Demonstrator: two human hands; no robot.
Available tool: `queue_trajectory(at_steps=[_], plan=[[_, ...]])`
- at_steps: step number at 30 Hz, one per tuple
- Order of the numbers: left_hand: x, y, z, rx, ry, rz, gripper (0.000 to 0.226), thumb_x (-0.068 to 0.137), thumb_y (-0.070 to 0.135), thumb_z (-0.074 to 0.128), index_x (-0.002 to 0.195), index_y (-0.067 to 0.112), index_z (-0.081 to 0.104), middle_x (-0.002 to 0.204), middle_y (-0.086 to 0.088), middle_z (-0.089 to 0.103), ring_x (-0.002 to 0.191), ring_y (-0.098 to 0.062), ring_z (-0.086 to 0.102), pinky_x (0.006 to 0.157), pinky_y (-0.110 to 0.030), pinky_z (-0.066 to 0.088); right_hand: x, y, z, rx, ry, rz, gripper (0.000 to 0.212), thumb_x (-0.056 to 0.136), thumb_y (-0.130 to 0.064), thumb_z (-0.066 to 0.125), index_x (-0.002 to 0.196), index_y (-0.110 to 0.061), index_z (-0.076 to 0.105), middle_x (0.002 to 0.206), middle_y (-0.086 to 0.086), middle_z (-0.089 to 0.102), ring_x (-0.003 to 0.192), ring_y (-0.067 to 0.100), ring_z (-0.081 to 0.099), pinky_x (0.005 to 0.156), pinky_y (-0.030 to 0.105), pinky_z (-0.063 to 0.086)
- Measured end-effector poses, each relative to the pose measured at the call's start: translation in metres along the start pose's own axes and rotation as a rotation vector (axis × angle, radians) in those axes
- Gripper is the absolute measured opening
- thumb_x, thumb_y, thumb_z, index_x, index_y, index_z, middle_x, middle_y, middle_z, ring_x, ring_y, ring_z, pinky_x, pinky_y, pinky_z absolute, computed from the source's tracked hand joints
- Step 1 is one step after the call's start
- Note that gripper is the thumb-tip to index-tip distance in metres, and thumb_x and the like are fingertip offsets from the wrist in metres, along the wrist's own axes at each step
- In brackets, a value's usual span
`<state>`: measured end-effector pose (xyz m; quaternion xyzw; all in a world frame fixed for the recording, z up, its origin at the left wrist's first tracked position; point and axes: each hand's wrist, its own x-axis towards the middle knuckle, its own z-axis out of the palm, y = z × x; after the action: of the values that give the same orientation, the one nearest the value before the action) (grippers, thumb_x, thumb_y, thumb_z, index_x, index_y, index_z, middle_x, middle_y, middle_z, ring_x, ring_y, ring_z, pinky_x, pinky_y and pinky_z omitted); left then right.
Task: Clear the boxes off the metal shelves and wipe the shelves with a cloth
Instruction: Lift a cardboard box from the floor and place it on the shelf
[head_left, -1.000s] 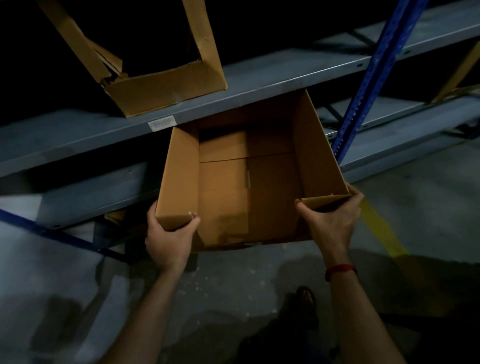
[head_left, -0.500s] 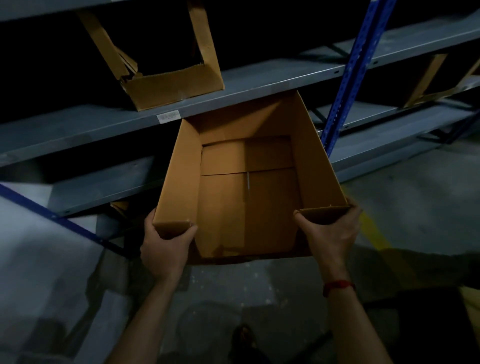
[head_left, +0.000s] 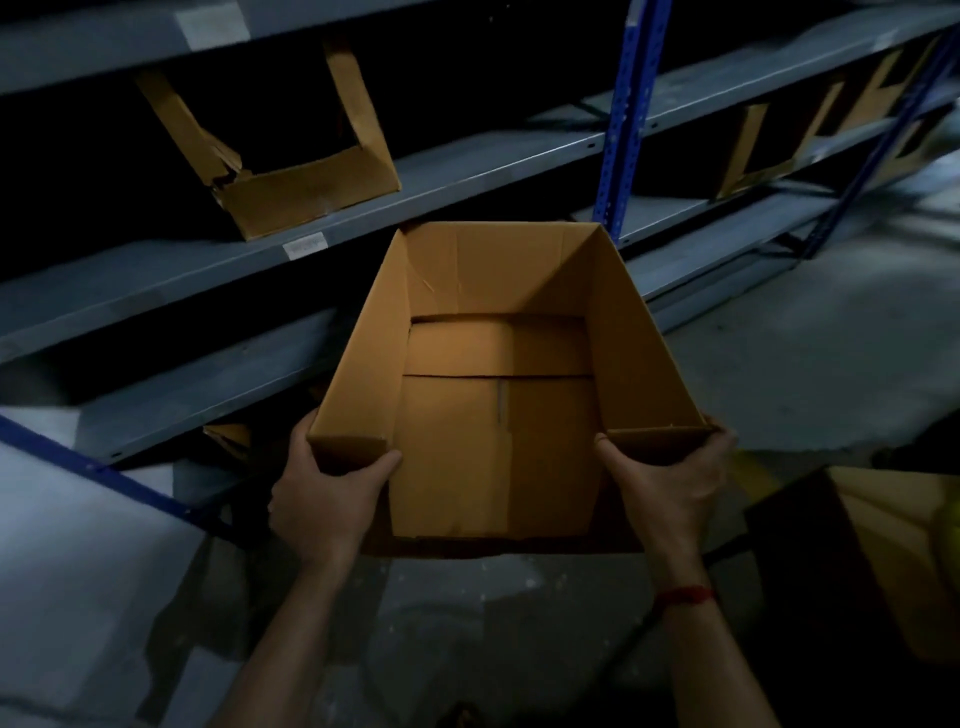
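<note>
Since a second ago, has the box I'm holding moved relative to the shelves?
Yes. The box has come out from under the middle shelf, toward the person; its far wall, hidden beneath the shelf edge before, now shows in full.

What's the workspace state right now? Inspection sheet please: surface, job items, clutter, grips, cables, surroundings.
Surface: grey metal shelves on blue uprights, several tiers; no cloth seen.
Job's things: open empty cardboard box held clear of the shelves; torn box on the shelf above it; more boxes on the shelves to the right.
Clutter: another box low at the right edge, dark; paper label on the shelf edge.
Grips: left hand on the box's near left corner, right hand on the near right corner, thumbs inside.
Cables: nothing seen.
Surroundings: concrete floor, dim light, yellow floor line partly visible.
</note>
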<state>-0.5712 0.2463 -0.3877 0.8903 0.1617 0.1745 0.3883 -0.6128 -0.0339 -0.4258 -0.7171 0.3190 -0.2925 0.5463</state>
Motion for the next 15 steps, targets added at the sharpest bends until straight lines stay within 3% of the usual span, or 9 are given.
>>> queue_trajectory(at_steps=[8, 13, 15], plan=[[0.003, 0.005, 0.01, 0.027, -0.25, 0.046, 0.075, 0.068, 0.041, 0.09, 0.131, 0.018, 0.057, 0.126, -0.009, 0.065, 0.116, -0.033, 0.061, 0.091, -0.049, 0.049, -0.027, -0.007, -0.032, -0.138, 0.186, 0.03, 0.103, 0.05, -0.036, 0.095, 0.134, -0.019, 0.039, 0.12, -0.011, 0.042, 0.112, 0.01, 0.046, 0.09, 0.033, 0.048], [0.009, 0.012, 0.038, 0.084, -0.419, 0.07, 0.072, 0.064, 0.05, 0.089, 0.12, 0.015, 0.061, 0.121, -0.01, 0.067, 0.111, -0.034, 0.063, 0.089, -0.047, 0.051, -0.039, 0.005, -0.046, -0.225, 0.278, 0.096, 0.103, 0.047, -0.04, 0.094, 0.133, -0.023, 0.04, 0.13, 0.0, 0.051, 0.118, 0.023, 0.054, 0.093, 0.051, 0.055], [0.013, 0.013, 0.054, 0.103, -0.479, 0.089, 0.073, 0.062, 0.053, 0.088, 0.119, 0.017, 0.061, 0.119, -0.009, 0.068, 0.108, -0.033, 0.064, 0.088, -0.048, 0.054, -0.038, 0.013, -0.049, -0.249, 0.292, 0.128, 0.104, 0.048, -0.042, 0.092, 0.135, -0.023, 0.039, 0.133, 0.002, 0.05, 0.121, 0.024, 0.053, 0.093, 0.051, 0.055]])
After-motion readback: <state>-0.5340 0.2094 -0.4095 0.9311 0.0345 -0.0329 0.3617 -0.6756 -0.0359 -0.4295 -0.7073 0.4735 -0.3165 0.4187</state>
